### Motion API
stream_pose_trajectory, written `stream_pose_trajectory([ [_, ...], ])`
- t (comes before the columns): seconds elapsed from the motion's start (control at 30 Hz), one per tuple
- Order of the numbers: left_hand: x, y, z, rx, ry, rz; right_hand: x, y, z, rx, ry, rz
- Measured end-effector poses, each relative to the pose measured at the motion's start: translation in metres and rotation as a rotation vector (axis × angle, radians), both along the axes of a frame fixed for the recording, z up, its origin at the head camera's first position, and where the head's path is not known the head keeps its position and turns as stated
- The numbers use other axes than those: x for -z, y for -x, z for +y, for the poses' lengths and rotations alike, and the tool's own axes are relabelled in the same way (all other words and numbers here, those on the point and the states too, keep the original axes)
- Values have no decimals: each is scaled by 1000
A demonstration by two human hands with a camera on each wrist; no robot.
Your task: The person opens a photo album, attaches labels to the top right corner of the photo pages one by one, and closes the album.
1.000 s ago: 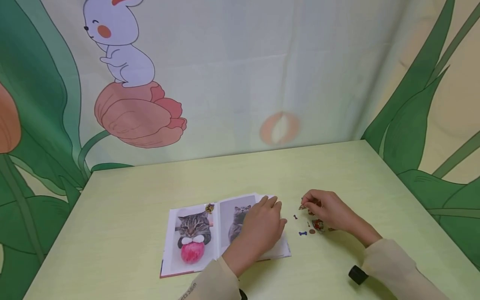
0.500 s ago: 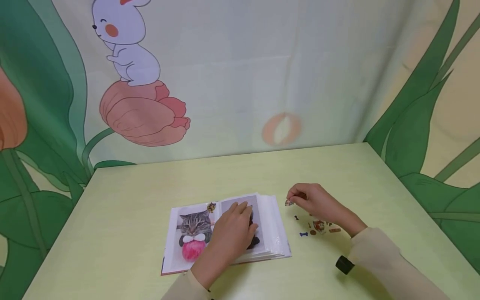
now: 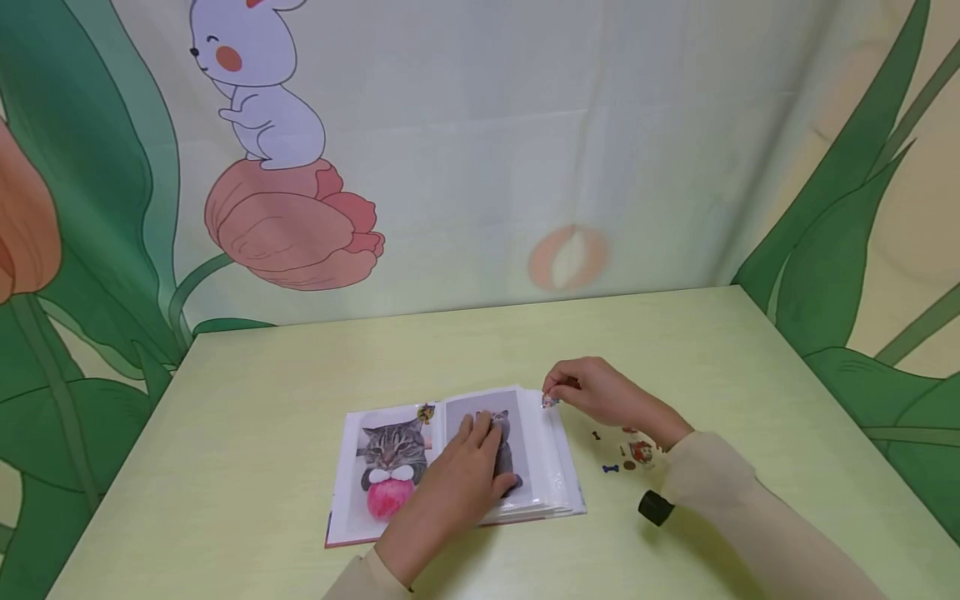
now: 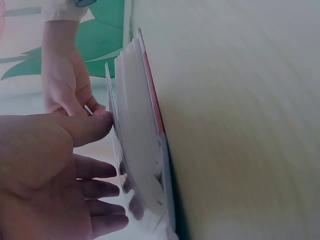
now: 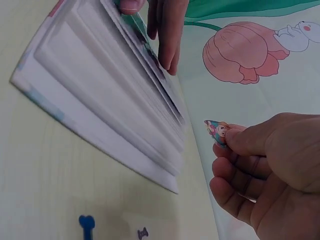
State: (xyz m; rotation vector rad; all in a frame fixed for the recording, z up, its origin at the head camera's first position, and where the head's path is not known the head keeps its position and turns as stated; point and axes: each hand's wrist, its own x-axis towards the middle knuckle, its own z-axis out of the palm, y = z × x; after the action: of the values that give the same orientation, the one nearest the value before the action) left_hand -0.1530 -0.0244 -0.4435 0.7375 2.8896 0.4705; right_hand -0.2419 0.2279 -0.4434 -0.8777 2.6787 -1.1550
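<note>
The right hand (image 3: 600,392) pinches a small sticker (image 5: 216,134) between thumb and fingertip, with the other fingers curled in behind. The sticker juts past those tips toward the album (image 3: 342,500), and from above it overlaps the far right corner of the stacked pages. The right wrist view shows it held up off the paper, apart from the page edges. Its pointed end sticks out; the thumb hides part of it, so its long axis cannot be told for sure.

The left hand (image 3: 465,462) rests on the right-hand page, fingers fairly straight and slightly apart over the picture of the gray cat (image 3: 517,442). The thumb touches the page near its edge. The sticker lies to the right of the left fingertips and a little farther from the person, near but not touching them. The right hand is plainly the nearer, as it holds the piece.

For room, a strip along the page's top and its white right margin stay uncovered by the left hand. The left hand bounds the space on that side; to the right, loose stickers (image 3: 641,452) lie beneath the right forearm's side, beyond the album's right edge. The table (image 3: 262,417) continues past the album's far edge to the curtain (image 3: 465,208).
</note>
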Motion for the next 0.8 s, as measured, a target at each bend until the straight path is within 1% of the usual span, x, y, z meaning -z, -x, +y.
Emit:
stream_pose_trajectory([
  [0.1, 3, 0, 0, 18, 7, -4, 0, 5, -6, -11, -27, 7],
  [0.2, 6, 0, 1, 31, 22, 13, -1, 10, -12, -21, -41, 16],
  [0.37, 8, -1, 2, 55, 62, 79, -4, 18, -25, -47, -47, 30],
  [0.5, 10, -1, 2, 73, 90, 124, -4, 25, -34, -69, -54, 18],
  [0.63, 10, -1, 1, 76, 99, 134, -3, 32, -43, -87, -90, 10],
  [0.8, 8, -2, 0, 79, 100, 135, -3, 37, -51, -86, -129, -2],
])
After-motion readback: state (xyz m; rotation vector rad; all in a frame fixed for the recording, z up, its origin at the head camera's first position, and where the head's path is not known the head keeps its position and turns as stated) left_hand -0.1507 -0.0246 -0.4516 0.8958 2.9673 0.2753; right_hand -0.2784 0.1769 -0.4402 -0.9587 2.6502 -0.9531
